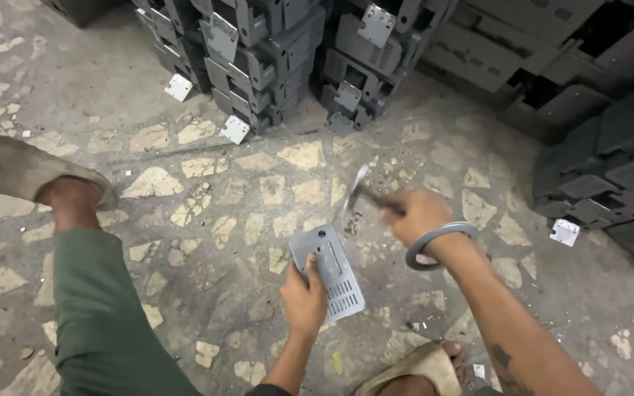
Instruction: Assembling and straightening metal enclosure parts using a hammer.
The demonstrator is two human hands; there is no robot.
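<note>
My left hand grips the near end of a flat grey metal plate with slots and vent holes, holding it against the stone floor. My right hand, a metal bangle on its wrist, is shut on the handle of a hammer, which is blurred with motion just above the plate's far end. Small bits of debris lie on the floor around the plate.
Stacks of dark grey plastic casings stand along the far side and at the right. Small white metal pieces lie on the floor. My sandalled left foot and green trouser leg are at left; my right foot is at the bottom.
</note>
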